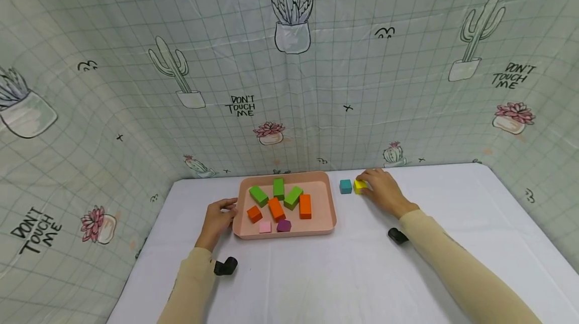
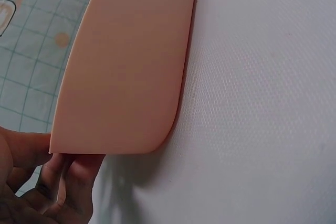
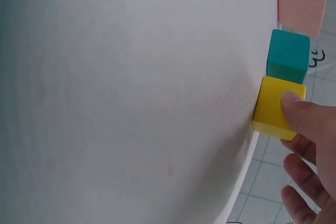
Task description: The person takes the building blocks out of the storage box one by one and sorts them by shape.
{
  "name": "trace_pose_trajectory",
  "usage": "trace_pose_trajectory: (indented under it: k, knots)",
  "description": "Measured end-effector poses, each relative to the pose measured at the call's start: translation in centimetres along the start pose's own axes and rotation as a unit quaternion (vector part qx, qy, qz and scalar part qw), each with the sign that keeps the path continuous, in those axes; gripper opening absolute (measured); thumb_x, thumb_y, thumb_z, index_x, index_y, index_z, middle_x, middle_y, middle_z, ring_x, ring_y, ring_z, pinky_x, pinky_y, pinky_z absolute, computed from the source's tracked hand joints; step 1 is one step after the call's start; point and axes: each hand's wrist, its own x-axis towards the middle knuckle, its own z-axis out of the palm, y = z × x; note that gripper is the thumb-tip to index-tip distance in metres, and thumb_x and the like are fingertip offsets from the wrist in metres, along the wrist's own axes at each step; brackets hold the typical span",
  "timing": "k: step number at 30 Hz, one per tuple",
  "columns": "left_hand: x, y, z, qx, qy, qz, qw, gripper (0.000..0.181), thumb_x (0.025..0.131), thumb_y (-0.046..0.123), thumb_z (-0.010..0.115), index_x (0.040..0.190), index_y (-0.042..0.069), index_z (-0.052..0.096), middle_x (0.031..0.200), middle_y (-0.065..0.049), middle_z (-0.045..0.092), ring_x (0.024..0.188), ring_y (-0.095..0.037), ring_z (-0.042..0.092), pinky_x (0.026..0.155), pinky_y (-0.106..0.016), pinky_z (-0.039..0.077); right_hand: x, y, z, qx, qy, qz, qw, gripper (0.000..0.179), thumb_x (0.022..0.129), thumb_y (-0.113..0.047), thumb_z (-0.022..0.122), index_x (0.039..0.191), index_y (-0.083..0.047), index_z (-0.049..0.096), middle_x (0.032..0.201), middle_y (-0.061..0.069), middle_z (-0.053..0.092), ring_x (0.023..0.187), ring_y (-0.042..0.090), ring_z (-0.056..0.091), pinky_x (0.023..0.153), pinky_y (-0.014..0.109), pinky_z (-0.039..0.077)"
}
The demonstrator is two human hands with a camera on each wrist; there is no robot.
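Observation:
My right hand [image 1: 382, 188] pinches a yellow cube [image 3: 275, 103] to the right of the tray, its thumb lying on one face. A teal cube [image 1: 346, 187] stands just left of the yellow one; the right wrist view shows the teal cube [image 3: 289, 51] close beside it. At the left end of the pink tray [image 1: 325, 228], my left hand [image 1: 218, 221] holds the edge with curled fingers. Inside the tray lie three green blocks [image 1: 278, 189], two long orange blocks [image 1: 305, 206], an orange cube [image 1: 254, 214], a pink cube [image 1: 265, 227] and a purple block [image 1: 284, 226].
A white-covered table [image 1: 307, 279] carries everything. Behind it and at both sides hangs a gridded cloth [image 1: 316, 78] printed with cacti. Black wrist-worn devices [image 1: 226, 266] show beside both sleeves.

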Motion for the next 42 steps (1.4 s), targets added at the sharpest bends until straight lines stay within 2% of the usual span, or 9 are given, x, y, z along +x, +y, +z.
trace_pose_trajectory:
  k: [7,22,30,38,42]
  knots:
    - [-0.2,0.1,-0.4,0.002,0.002,0.004,1.0000,0.037,0.101,-0.005,0.058,0.137,-0.011,0.064,0.118,-0.025,0.059,0.079,-0.018,0.061,0.062,-0.022,0.053,0.5,-0.4,0.1,0.003,-0.015,0.013,0.9998,0.027,0.091,-0.002,0.080,0.118,0.001,0.076,0.118,0.018,0.071,0.115,0.041,0.060,0.099,0.058,0.049]
    - [-0.6,-0.2,-0.9,0.011,0.006,0.018,0.9998,0.037,0.101,-0.005,0.058,0.137,-0.011,0.063,0.120,-0.027,0.059,0.077,-0.017,0.060,0.063,-0.022,0.051,1.0,-0.7,0.6,0.019,-0.014,0.015,0.9996,0.030,0.090,-0.002,0.081,0.120,0.003,0.076,0.122,0.018,0.071,0.117,0.039,0.060,0.104,0.057,0.048]
    - [-0.3,-0.2,-0.7,0.014,0.014,0.025,0.9995,0.036,0.100,-0.005,0.058,0.135,-0.012,0.065,0.117,-0.027,0.060,0.076,-0.017,0.060,0.063,-0.021,0.052,1.1,-0.7,0.5,0.010,-0.011,0.012,0.9998,0.031,0.090,-0.002,0.082,0.120,0.003,0.076,0.122,0.018,0.072,0.118,0.039,0.060,0.106,0.057,0.048]
    - [-0.3,-0.2,-0.1,0.016,0.015,0.031,0.9993,0.035,0.099,-0.007,0.058,0.133,-0.013,0.065,0.118,-0.028,0.062,0.074,-0.017,0.059,0.061,-0.022,0.051,0.4,-0.4,0.3,-0.017,0.011,-0.002,0.9998,0.041,0.091,-0.008,0.083,0.128,0.004,0.071,0.127,0.020,0.069,0.121,0.042,0.059,0.107,0.058,0.046]
    - [-0.3,-0.2,0.1,0.018,0.013,0.035,0.9992,0.035,0.100,-0.006,0.058,0.133,-0.012,0.065,0.118,-0.028,0.062,0.073,-0.015,0.057,0.062,-0.022,0.051,0.0,-1.4,-0.3,0.002,0.037,-0.014,0.9992,0.046,0.091,-0.009,0.082,0.133,0.003,0.068,0.130,0.020,0.067,0.121,0.042,0.058,0.106,0.059,0.046]
